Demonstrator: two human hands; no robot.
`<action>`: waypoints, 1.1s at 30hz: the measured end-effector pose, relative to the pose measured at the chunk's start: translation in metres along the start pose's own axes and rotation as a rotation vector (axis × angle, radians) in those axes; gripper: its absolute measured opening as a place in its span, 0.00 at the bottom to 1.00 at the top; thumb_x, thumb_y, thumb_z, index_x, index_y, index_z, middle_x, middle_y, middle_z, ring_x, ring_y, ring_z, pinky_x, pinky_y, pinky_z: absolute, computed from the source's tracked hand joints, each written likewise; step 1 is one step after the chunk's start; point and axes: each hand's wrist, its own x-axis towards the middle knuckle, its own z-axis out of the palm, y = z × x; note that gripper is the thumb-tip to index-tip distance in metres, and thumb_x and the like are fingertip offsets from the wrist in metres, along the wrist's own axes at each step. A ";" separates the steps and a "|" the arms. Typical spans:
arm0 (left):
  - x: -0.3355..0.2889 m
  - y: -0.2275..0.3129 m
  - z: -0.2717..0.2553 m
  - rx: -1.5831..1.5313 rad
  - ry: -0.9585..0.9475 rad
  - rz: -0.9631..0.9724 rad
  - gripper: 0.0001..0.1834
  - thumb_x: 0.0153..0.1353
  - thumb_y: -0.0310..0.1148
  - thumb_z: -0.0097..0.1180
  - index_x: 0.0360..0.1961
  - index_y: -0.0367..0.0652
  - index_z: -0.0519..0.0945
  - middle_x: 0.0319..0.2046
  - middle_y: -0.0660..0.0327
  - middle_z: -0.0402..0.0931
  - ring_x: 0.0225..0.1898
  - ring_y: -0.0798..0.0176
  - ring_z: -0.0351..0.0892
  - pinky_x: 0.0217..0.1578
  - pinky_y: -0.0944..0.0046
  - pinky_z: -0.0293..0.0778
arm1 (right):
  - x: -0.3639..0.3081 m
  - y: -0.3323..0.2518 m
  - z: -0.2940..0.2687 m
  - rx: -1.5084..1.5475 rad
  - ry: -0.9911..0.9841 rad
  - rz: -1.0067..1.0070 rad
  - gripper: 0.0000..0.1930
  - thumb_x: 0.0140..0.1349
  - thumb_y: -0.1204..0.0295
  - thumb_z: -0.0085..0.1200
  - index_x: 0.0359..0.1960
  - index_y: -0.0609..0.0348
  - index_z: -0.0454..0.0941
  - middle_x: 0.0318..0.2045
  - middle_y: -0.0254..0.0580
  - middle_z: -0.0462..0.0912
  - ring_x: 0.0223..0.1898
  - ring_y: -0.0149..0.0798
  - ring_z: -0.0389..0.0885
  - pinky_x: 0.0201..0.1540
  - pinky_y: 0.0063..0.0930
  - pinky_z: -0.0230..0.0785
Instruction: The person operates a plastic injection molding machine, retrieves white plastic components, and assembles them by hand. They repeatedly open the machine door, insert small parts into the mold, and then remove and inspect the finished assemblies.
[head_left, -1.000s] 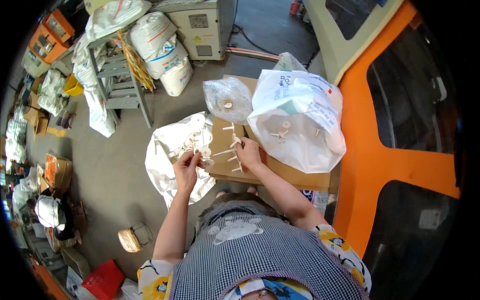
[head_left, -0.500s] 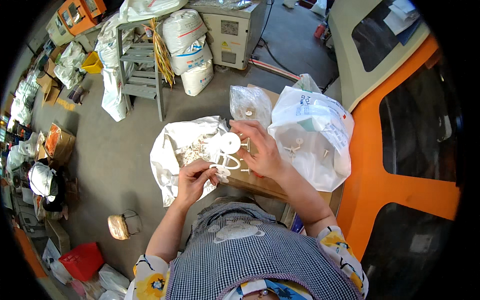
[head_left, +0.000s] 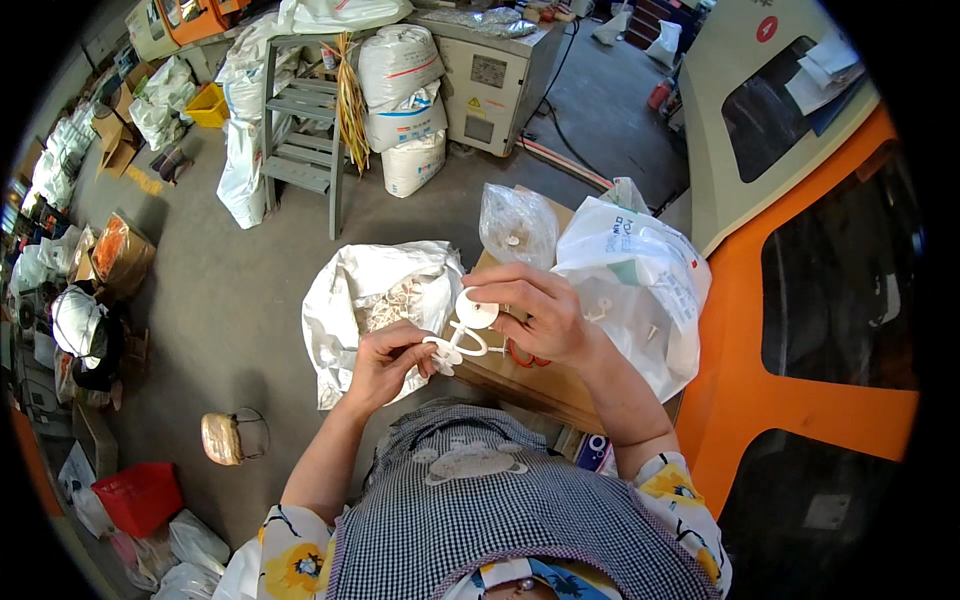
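Note:
My left hand (head_left: 388, 365) pinches a white moulded plastic part (head_left: 446, 354) with round discs and a curved, loop-like strip. My right hand (head_left: 545, 312) has its fingers closed on a white plastic disc (head_left: 476, 309) just above it. The curved strip runs between the two hands; whether disc and strip are joined I cannot tell. Behind my left hand stands an open white sack (head_left: 335, 290) of small white plastic pieces. Red-handled scissors (head_left: 527, 360), partly hidden, lie on the cardboard-coloured worktop (head_left: 572, 392) below my right hand.
At the worktop's right sits a white plastic bag (head_left: 655, 330) with a few pinned discs inside; a clear plastic bag (head_left: 515, 222) lies behind. An orange machine (head_left: 745, 390) borders the right. Farther off are a grey step ladder (head_left: 300, 140), stacked sacks (head_left: 400, 75) and a stool (head_left: 222, 438).
My right hand has come down and closer to my left, bringing the disc lower. The scissors show more now. The whole view has shifted slightly.

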 end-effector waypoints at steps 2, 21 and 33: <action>0.000 0.000 0.000 -0.010 0.009 -0.008 0.04 0.57 0.20 0.53 0.32 0.30 0.79 0.24 0.59 0.73 0.22 0.69 0.75 0.22 0.71 0.72 | 0.001 -0.002 -0.001 -0.006 0.014 -0.015 0.15 0.42 0.84 0.60 0.34 0.60 0.75 0.38 0.42 0.80 0.35 0.41 0.80 0.36 0.27 0.73; -0.004 0.012 0.001 0.001 0.003 -0.020 0.05 0.57 0.22 0.54 0.33 0.31 0.79 0.25 0.59 0.73 0.22 0.70 0.75 0.22 0.72 0.72 | 0.000 -0.003 -0.013 -0.014 0.047 0.014 0.14 0.40 0.86 0.61 0.26 0.60 0.69 0.40 0.47 0.80 0.35 0.41 0.81 0.34 0.26 0.74; -0.013 0.039 0.003 -0.261 -0.047 -0.176 0.12 0.61 0.30 0.52 0.31 0.29 0.78 0.18 0.58 0.75 0.16 0.68 0.76 0.16 0.71 0.72 | -0.006 0.026 -0.002 0.116 0.122 0.257 0.11 0.47 0.84 0.58 0.31 0.62 0.71 0.39 0.47 0.80 0.40 0.42 0.80 0.42 0.27 0.71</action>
